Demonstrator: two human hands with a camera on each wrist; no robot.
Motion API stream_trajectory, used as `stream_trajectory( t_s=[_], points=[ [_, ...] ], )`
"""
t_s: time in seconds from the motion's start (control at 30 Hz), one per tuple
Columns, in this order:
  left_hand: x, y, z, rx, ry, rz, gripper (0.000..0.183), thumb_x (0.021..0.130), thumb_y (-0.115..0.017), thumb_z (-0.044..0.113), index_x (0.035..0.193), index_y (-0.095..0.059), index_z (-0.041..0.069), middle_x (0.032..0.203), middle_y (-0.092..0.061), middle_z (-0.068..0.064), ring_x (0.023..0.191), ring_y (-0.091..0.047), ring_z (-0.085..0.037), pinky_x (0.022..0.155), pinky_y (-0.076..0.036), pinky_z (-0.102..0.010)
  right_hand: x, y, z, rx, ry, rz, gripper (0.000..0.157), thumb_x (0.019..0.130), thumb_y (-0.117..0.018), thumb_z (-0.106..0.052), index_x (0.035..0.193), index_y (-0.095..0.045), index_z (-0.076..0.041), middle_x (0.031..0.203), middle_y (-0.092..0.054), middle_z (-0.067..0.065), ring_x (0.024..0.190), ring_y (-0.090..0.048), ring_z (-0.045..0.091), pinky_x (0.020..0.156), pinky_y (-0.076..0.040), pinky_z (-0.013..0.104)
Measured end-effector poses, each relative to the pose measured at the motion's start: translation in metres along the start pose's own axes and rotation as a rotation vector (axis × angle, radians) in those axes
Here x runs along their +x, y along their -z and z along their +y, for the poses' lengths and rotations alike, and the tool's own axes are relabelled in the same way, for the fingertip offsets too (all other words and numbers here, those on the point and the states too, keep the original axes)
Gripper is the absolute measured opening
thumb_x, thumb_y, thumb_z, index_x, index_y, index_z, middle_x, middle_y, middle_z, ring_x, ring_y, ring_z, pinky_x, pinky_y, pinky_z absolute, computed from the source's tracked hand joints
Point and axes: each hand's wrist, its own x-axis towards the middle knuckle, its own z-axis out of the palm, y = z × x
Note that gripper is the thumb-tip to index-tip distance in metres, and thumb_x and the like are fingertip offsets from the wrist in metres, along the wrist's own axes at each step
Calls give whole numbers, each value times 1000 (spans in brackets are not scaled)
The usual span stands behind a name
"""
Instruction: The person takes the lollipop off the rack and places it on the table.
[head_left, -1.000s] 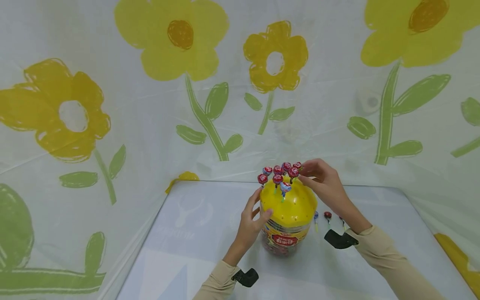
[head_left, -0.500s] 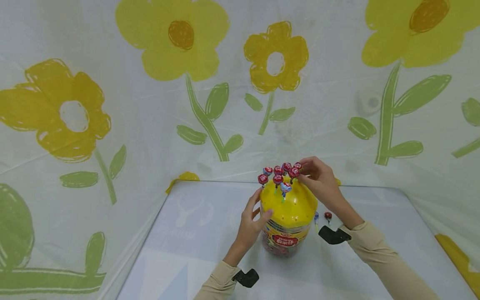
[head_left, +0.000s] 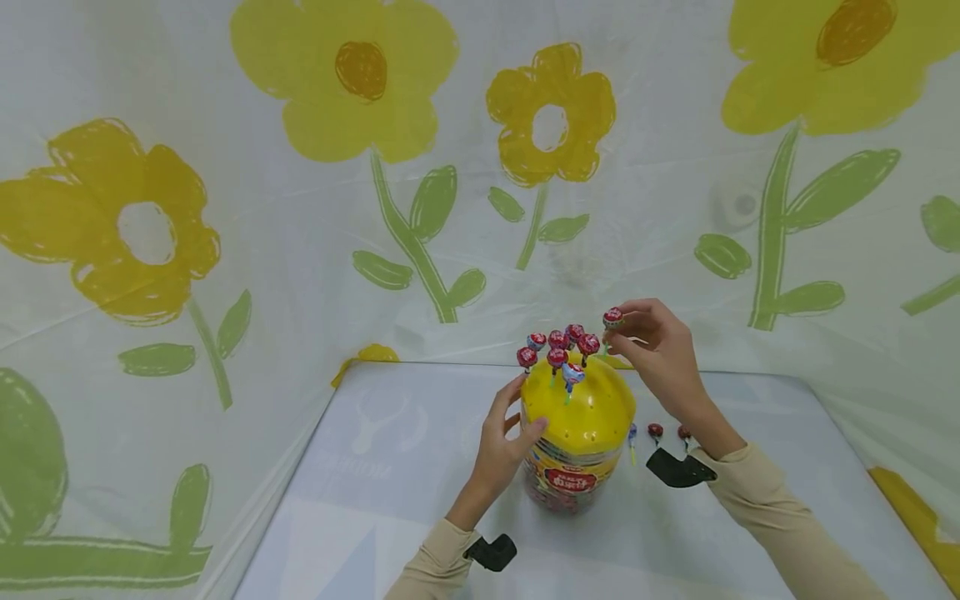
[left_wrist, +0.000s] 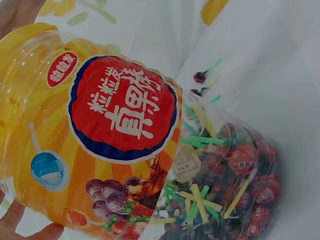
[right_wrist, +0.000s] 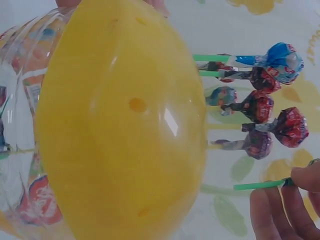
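Observation:
A clear plastic candy jar [head_left: 570,483] with a domed yellow lid [head_left: 596,417] stands upright in front of me. Several wrapped lollipops [head_left: 573,374] stick up from holes toward the lid's far left part. My left hand [head_left: 498,437] grips the jar's left side at the lid, thumb near the front and fingers behind. Up at the lid's back right, my right hand [head_left: 663,358] pinches a red-wrapped lollipop [head_left: 613,317] just below its head. Its green stick [right_wrist: 255,186] points at the lid, its end apart from it in the right wrist view. Loose lollipops [left_wrist: 240,175] fill the jar's bottom.
Right of the jar, a blue lollipop [head_left: 632,432] and two dark red ones, including one nearer the jar [head_left: 656,431], lie on the white table [head_left: 390,483]. A flower-printed curtain [head_left: 637,250] hangs behind and around the table.
My right hand has lifted up and to the right from the lid's back edge, carrying the red lollipop away from the standing ones. The left hand and jar have stayed put.

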Motion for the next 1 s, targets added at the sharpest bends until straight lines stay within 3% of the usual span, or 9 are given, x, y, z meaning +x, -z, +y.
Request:
stream_trajectory(
  t_s=[0.23, 0.43, 0.7, 0.87, 1.0],
  points=[
    [2, 0, 0, -1, -7, 5, 59, 83, -55, 26, 135, -31, 11, 135, -35, -1, 119, -34, -23, 91, -34, -50, -6, 13, 0, -17, -11, -20, 33, 80, -60, -3, 111, -49, -6, 99, -58, 12, 80, -58, 20, 65, -51, 24],
    [4, -1, -6, -23, -27, -11, 61, 83, -55, 25, 135, -29, 7, 134, -35, -2, 120, -31, -22, 95, -30, -51, -16, 25, 1, -81, -46, -19, 33, 80, -62, -7, 111, -50, -9, 100, -59, 7, 80, -58, 17, 65, -51, 23],
    [9, -3, -33, -13, 4, -13, 60, 81, -57, 36, 134, -30, 28, 134, -33, 12, 120, -30, -12, 96, -32, -44, -29, 35, -14, -145, -51, -9, 34, 78, -60, 2, 110, -48, -2, 99, -58, 13, 78, -58, 21, 60, -51, 23],
    [9, -2, -33, -14, 16, -14, 60, 81, -57, 36, 133, -29, 32, 133, -33, 14, 120, -30, -11, 96, -32, -43, -36, 41, -16, -195, -81, -12, 33, 79, -60, 1, 109, -48, -2, 96, -59, 10, 75, -58, 24, 59, -51, 24],
    [7, -1, -20, -22, 6, -25, 61, 82, -57, 32, 135, -29, 22, 134, -33, 9, 120, -30, -15, 95, -32, -47, -42, 48, -10, -218, -103, -5, 33, 78, -61, 1, 108, -48, -2, 92, -58, 7, 74, -58, 24, 59, -51, 25]
  ],
)
